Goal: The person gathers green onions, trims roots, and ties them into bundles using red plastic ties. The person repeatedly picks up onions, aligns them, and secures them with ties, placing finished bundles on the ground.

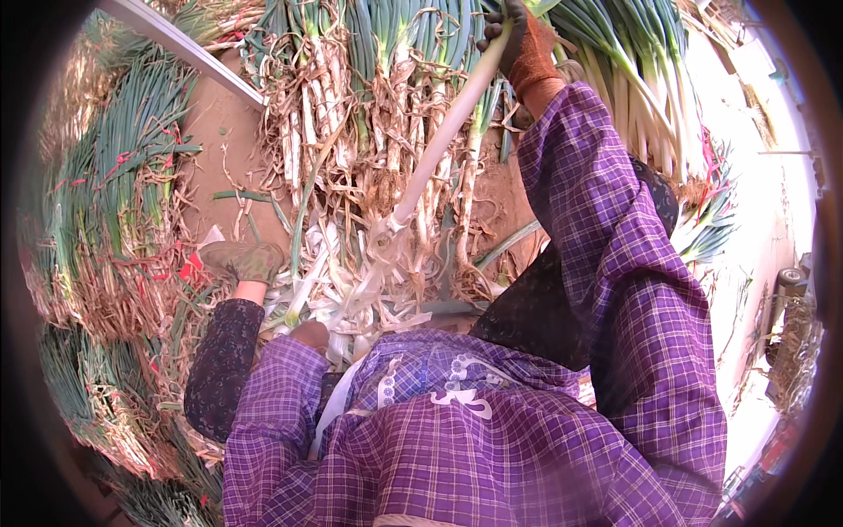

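My right hand, in a dark and rust-coloured glove, is closed around the upper stem of a long white scallion at the top of the view. The scallion slants down and left, its root end towards me. From that end a pale, thin strip of peeled skin stretches to my left hand, which holds it low by my lap. The sleeve hides most of that hand. Shed white skins lie heaped below the scallion. Unpeeled scallions with dry brown husks lie in a row beyond.
Cleaner white scallions are stacked at the upper right. Bundles with red ties fill the left side. A pale metal bar juts in from the upper left. My shoe rests on the ground beside the skins.
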`<state>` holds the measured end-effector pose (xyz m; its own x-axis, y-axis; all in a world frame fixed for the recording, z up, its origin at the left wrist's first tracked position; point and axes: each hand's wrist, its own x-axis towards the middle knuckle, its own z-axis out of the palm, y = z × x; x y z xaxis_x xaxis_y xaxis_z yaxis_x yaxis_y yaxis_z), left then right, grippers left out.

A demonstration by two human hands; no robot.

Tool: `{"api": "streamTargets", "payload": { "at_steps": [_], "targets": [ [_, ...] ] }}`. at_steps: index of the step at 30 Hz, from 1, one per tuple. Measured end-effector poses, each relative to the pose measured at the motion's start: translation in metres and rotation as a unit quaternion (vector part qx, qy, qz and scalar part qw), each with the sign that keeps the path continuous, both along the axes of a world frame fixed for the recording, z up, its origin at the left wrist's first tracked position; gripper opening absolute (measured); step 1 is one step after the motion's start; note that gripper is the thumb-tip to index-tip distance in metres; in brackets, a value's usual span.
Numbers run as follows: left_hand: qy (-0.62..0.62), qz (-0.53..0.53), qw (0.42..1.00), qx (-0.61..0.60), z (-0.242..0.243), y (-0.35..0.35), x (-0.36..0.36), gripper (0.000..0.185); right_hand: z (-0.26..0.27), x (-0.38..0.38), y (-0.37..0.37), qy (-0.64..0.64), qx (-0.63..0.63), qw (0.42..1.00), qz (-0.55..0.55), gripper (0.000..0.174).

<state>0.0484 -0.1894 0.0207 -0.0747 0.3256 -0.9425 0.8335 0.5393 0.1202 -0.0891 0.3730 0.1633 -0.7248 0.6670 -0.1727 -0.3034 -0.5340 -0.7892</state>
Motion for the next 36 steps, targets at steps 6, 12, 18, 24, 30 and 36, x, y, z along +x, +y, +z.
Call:
{"api": "streamTargets", "payload": {
  "at_steps": [6, 12, 18, 24, 30, 36],
  "targets": [
    [0.115, 0.494, 0.630, 0.588, 0.083, 0.100, -0.043, 0.041, 0.018, -0.006, -0.016, 0.141, -0.037, 0.982, 0.119, 0.036],
    [-0.324, 0.552, 0.625, 0.447, 0.165, 0.207, -0.054, 0.067, 0.027, -0.010, -0.051, 0.367, -0.207, 0.801, 0.426, 0.049],
    [-0.235, 0.671, 0.592, 0.379, 0.148, 0.188, -0.018, 0.034, 0.002, 0.027, -0.116, 0.129, -0.094, 0.963, 0.217, 0.042],
    [-0.041, 0.625, 0.662, 0.411, 0.080, 0.233, -0.019, 0.029, -0.096, 0.112, -0.206, -0.165, -0.182, 0.948, 0.204, 0.027],
    [-0.520, 0.672, 0.364, 0.381, 0.076, 0.193, -0.016, 0.058, -0.110, 0.078, -0.175, -0.116, -0.265, 0.942, 0.172, 0.019],
    [-0.347, 0.782, 0.364, 0.368, 0.118, 0.188, 0.034, 0.041, -0.129, 0.048, -0.161, -0.212, -0.182, 0.952, 0.122, 0.019]
  ]
}}
